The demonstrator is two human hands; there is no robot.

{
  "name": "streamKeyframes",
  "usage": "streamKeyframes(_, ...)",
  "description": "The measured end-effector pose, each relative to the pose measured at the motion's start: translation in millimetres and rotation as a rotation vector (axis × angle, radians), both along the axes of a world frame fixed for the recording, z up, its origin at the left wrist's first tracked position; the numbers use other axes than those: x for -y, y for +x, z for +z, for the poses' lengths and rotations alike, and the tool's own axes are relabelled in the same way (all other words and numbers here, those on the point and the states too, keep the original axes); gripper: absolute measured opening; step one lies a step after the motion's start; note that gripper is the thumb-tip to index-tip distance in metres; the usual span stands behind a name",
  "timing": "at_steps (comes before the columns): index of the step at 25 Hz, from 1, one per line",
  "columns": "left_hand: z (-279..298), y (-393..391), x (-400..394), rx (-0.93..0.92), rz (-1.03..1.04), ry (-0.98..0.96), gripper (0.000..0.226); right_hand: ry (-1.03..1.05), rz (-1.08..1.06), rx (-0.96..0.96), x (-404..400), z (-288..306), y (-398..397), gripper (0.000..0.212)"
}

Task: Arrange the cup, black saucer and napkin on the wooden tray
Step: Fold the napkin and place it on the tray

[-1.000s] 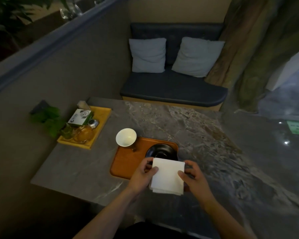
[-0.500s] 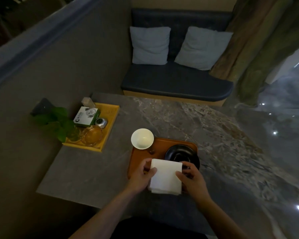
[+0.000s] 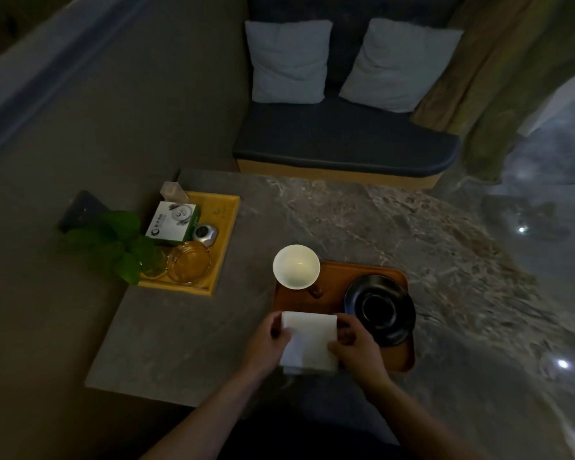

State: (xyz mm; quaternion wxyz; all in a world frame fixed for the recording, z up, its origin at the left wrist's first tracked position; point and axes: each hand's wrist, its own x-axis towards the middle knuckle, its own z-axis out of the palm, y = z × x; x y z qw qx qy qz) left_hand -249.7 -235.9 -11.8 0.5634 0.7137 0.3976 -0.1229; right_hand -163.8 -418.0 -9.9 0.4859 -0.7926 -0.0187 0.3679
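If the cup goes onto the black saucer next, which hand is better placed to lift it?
Probably the left hand: it holds the napkin on the cup's side of the wooden tray. The right hand sits nearer the black saucer.

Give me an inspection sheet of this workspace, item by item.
Surface: grey marble table.
Job's things: wooden tray holds white cup at its far-left corner and black saucer on its right; folded white napkin at its near edge.
Clutter: yellow tray with box, glass dish; green plant.
Hands: left hand and right hand grip the napkin's sides.
Cables: nothing seen.
Surroundings: dark bench, two pillows, curtain.
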Motion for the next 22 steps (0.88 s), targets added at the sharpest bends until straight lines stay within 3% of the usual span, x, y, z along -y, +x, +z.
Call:
streamKeyframes(6, -7.7, 11.7, -15.5, -0.063, -0.066, 0.047, 0.066, -0.13, 0.029, 0.045, -26.9, -14.5, 9.7, 0.056)
streamKeyframes(11, -10.0, 19.8, -12.2, -0.097, -0.165, 0.209, 0.076, -0.241, 0.076, 0.127, -39.0, -26.2, 13.3, 0.058)
streamKeyframes(22, -19.8, 23.1, -4.9, -0.166, -0.317, 0.516, 0.064, -0.355, 0.189, 0.187, -47.8, -32.0, 9.8, 0.071)
